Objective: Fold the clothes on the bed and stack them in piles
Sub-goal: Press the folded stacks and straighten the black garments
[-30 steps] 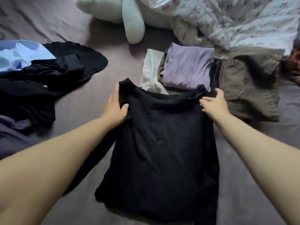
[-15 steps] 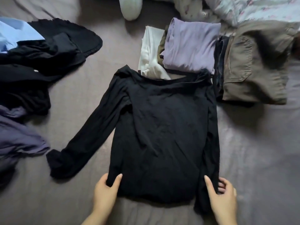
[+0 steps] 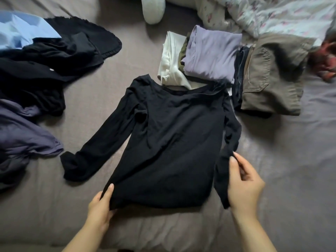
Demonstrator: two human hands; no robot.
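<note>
Head view, nearest first: my left hand (image 3: pixel 101 206) pinches the lower left hem corner of the black long-sleeved top (image 3: pixel 169 142), thumb on top of the cloth and fingers curled beneath it. My right hand (image 3: pixel 243 184) holds the right sleeve near its cuff, fingers curled along the outer edge of the sleeve, thumb against the fabric.

The top lies face up on the grey-brown bed sheet (image 3: pixel 291 179), neckline pointing away from me. Its left sleeve extends diagonally outward, cuff resting on the sheet. Its right sleeve runs down along the body's side.

Left of the top sits an unfolded heap: a slate-grey garment (image 3: pixel 21 135), black garments (image 3: pixel 45 70) behind it, and a light blue shirt (image 3: pixel 21 31) at the far left.

Beyond the neckline stands a folded pile: a lilac top (image 3: pixel 211 55) uppermost, an olive layer and a white garment (image 3: pixel 171 64) showing at its left edge. Just right of that pile lie folded khaki trousers (image 3: pixel 272 79) on dark denim (image 3: pixel 239 75).

Farthest away: a pale plush toy (image 3: pixel 153 10) and a floral duvet (image 3: pixel 272 13).
</note>
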